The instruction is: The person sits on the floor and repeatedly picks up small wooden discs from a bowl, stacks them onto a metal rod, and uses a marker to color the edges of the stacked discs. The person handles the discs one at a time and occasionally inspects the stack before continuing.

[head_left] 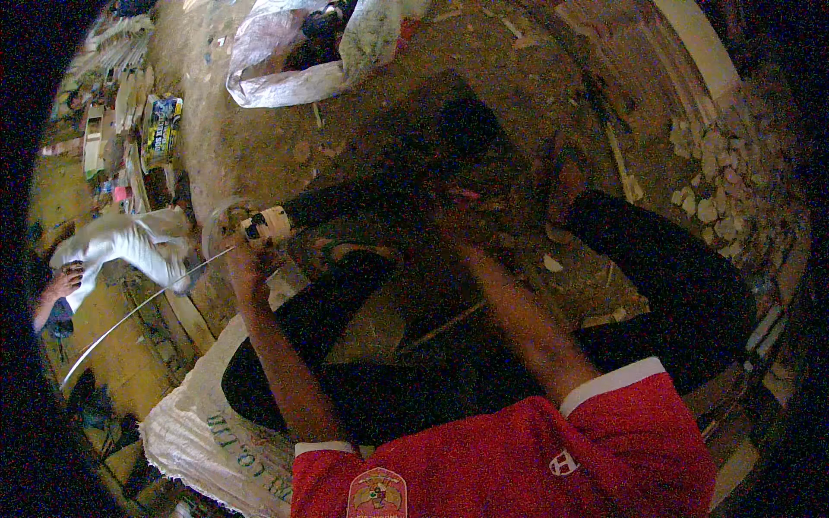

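Observation:
My left hand is curled in front of my left knee. A long, thin pale strip runs from it down to the left in a shallow bend. Just beyond my fingers is a cream-coloured, round-sided piece with a black patch, at the end of a long dark shape; I cannot make out its kind. Beside it shows a faint, blurred ring. My right hand reaches forward into deep shadow between my legs. Its fingers are lost in the dark, and what it touches is hidden.
A white woven sack lies beneath my left side. Ahead stands an open pale sack with dark contents. Another person's hand and pale trousers are at the left. Stones are heaped at the right.

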`<state>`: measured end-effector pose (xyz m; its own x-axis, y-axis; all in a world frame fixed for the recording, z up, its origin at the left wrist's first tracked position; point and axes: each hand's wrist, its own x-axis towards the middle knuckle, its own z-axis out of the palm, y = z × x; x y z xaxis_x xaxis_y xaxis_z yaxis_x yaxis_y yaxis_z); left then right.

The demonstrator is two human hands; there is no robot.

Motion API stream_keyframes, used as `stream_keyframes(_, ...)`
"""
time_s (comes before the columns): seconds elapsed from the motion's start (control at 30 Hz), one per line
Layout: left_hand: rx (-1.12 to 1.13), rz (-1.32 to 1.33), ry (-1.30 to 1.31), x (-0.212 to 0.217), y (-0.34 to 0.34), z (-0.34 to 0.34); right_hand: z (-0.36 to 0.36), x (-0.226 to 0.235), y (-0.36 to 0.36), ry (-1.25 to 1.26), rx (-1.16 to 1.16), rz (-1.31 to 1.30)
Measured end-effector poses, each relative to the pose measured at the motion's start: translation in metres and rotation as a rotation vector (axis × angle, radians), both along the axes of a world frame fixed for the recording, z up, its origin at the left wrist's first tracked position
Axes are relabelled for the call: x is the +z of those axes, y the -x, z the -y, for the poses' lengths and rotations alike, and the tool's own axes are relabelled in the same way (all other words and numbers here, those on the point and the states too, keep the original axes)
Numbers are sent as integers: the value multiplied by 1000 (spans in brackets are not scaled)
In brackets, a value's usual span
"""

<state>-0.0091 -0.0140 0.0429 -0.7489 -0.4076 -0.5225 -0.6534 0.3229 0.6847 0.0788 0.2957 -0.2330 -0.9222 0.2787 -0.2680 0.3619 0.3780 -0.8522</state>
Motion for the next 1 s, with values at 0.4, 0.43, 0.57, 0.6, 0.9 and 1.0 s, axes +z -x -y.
stream_keyframes(0.4,-407,19,739,-13,0,4,59,54,4,197,74,-310)
stream_keyframes(0.43,-325,-84,564,-9,-5,-5,42,52,7,113,65,-233)
stream_keyframes(0.57,-66,-155,194,9,-17,-30,-4,53,8,8,111,-61)
stream_keyframes(0.6,-129,-137,205,13,-16,-31,-4,59,10,39,132,-95)
stream_keyframes(0.9,-492,-223,215,49,-19,-47,-16,135,59,-82,299,-202)
stream_keyframes(1.0,-362,-98,2,69,-29,-55,-46,138,58,-132,211,137)
